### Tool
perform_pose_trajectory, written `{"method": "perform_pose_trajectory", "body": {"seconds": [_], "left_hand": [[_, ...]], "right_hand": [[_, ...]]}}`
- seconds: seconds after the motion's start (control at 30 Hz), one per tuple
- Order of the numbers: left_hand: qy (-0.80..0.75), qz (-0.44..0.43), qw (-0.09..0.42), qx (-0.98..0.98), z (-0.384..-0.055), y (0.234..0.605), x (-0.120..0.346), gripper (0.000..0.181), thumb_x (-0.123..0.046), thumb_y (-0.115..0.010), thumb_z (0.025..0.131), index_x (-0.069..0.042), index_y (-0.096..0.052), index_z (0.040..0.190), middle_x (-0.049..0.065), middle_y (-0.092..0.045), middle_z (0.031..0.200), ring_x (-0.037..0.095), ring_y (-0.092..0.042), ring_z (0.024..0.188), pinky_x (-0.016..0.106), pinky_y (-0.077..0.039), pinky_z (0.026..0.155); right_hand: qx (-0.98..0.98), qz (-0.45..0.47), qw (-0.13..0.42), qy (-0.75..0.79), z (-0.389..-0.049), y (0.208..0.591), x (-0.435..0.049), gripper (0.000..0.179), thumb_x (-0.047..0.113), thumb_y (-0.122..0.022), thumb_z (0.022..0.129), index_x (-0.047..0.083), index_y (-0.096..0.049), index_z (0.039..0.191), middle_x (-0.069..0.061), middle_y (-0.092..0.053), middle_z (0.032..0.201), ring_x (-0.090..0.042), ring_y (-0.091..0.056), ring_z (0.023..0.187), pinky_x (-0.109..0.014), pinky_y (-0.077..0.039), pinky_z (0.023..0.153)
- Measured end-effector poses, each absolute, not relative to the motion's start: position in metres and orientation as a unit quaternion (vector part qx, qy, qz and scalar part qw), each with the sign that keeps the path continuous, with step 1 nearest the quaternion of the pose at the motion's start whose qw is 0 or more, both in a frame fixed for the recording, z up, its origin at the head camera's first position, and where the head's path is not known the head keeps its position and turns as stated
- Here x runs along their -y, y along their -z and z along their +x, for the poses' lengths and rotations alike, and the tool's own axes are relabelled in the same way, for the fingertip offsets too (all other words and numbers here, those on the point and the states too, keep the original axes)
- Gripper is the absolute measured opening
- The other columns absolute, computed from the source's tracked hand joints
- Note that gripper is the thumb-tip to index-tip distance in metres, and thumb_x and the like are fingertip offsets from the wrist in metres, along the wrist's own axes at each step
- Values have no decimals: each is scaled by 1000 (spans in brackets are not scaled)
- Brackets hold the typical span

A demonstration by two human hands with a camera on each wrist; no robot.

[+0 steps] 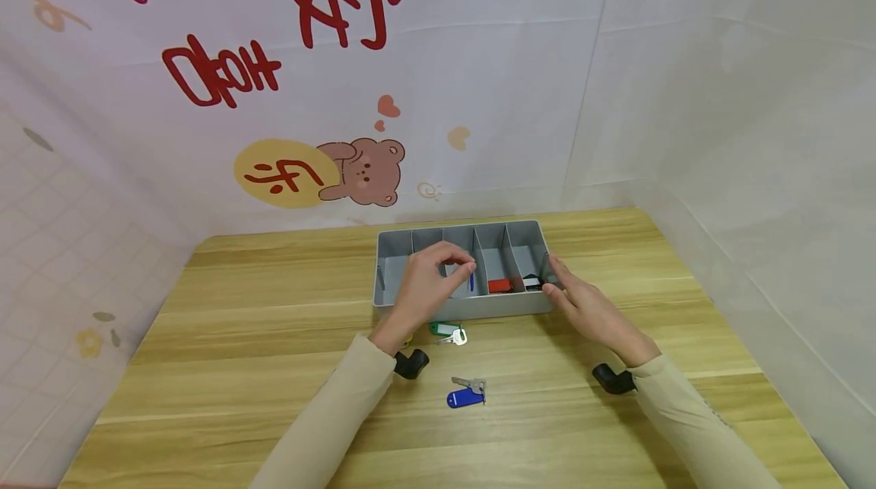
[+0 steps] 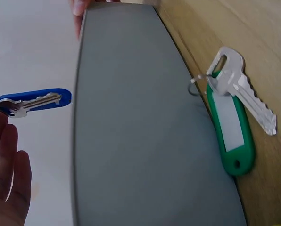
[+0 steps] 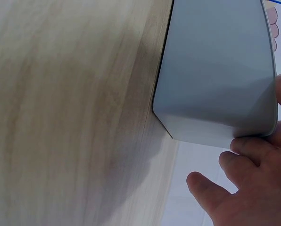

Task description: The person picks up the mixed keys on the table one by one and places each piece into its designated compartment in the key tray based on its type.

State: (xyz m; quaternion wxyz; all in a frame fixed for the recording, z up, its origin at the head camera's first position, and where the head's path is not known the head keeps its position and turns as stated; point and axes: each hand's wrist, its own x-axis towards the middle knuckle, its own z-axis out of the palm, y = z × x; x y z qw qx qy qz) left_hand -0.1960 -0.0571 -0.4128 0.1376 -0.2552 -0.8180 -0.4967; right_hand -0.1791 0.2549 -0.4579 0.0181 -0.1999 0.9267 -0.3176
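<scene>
My left hand [image 1: 433,282] is over the middle of the grey divided tray [image 1: 479,309], pinching a key with a blue tag [image 2: 46,100] by its ring end. The tag hangs over a middle compartment, above the tray's front rim in the left wrist view. At the tray's right end, my right hand [image 1: 591,310] holds the corner, thumb at the front rim and fingers along the outer end wall. A red tag [image 1: 499,286] lies in one compartment, and a black tag [image 1: 531,281] in the rightmost one.
In front of the tray, a key with a green tag [image 1: 445,329] lies on the wooden table [image 1: 274,367]. Closer to me is another key with a blue tag [image 1: 465,398]. Something yellow [image 1: 408,341] shows partly behind my left wrist. A printed curtain [image 1: 479,93] stands behind the tray.
</scene>
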Motion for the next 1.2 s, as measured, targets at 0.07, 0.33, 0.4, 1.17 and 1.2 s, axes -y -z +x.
{"method": "perform_pose_trajectory", "body": {"seconds": [0.07,0.33,0.4,1.17,1.2], "left_hand": [[487,-257,139,823,-199,415,57,3,-13,-77,95,-11,-79,97,-3,-74,96,16,-68,89,32,-55,80],[445,-256,126,849,-208,424,55,4,-10,-77,94,-8,-79,97,1,-74,98,20,-70,93,37,-57,85],[429,-252,119,859,-210,424,55,4,-11,-76,95,-9,-79,97,2,-74,99,21,-70,94,38,-57,86],[292,-232,104,922,-221,431,51,8,-14,-78,94,-8,-81,96,9,-74,111,32,-66,110,48,-47,104],[292,-230,101,923,-221,431,51,10,-15,-77,95,-7,-81,99,10,-74,116,33,-65,114,50,-45,108]], "right_hand": [[-927,-199,20,317,-179,458,-255,68,33,-44,113,-2,-15,164,-26,-19,167,-46,-31,149,-63,-26,118],[-926,-201,15,318,-179,457,-254,68,32,-45,113,-3,-16,163,-27,-20,167,-46,-34,148,-62,-27,118],[-926,-201,14,318,-179,457,-254,68,32,-45,113,-3,-16,163,-27,-20,167,-46,-35,147,-62,-27,117],[-927,-201,12,318,-178,459,-254,68,32,-45,113,-3,-17,163,-27,-20,167,-46,-32,148,-62,-27,117],[-926,-201,12,319,-178,459,-254,68,32,-45,113,-3,-16,163,-27,-20,167,-46,-33,148,-62,-27,117]]}}
